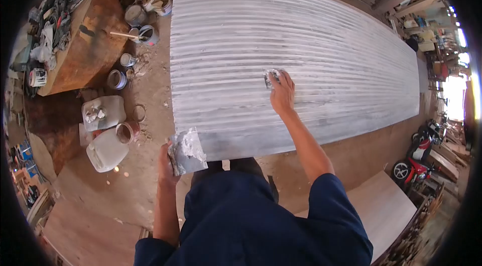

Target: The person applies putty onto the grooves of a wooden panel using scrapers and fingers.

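A long panel (pixel 296 30), ridged lengthwise and smeared white and grey, stretches out in front of me. My left hand (pixel 166 163) grips a flat grey plate (pixel 183 158) by its edge, near the panel's front left corner. White putty (pixel 192 144) lies thick on that plate. Over the panel's middle, my right hand (pixel 283 94) is closed on a small putty-smeared scraper (pixel 269 79), its fingers bent over the tool. The scraper appears to touch the ridges; its working edge is hard to make out.
Left of the panel, several paint cans (pixel 147 35) stand on the dusty floor, one with a stick across it. Two white plastic containers (pixel 108 150) lie nearer me. A brown wooden block (pixel 98 35) is beyond. A red motorbike (pixel 419 158) stands at right.
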Demonstrator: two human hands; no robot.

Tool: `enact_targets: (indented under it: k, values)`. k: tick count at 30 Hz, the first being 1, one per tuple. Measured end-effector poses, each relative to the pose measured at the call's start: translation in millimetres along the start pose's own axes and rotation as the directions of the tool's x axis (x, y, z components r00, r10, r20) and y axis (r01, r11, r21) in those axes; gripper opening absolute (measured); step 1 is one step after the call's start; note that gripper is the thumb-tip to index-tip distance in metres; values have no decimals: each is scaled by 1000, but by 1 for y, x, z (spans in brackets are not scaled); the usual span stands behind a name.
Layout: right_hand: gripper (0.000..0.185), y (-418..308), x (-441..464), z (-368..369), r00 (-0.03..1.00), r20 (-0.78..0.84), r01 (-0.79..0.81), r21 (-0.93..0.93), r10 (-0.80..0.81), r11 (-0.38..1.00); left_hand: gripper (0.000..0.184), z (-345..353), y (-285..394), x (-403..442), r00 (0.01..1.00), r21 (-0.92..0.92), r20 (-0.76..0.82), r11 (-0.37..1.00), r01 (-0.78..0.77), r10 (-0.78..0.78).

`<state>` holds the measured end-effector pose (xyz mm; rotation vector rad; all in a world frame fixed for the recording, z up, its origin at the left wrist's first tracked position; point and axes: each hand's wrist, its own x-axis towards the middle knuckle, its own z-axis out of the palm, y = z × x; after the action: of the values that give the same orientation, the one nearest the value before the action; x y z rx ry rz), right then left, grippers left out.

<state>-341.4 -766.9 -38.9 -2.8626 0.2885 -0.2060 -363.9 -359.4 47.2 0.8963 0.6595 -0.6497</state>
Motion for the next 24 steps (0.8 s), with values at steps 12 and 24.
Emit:
enact_targets:
  k: [12, 24]
  values:
    - [33, 115, 29, -48, 880, -149, -471, -158, 450, 868, 40, -36, 33, 19, 999, -13, 36, 1000, 27, -27]
    - [34, -104, 57, 1, 865, 325, -412, 24, 383, 911, 38, -12, 62, 50, 986, 32, 156, 998, 50, -55]
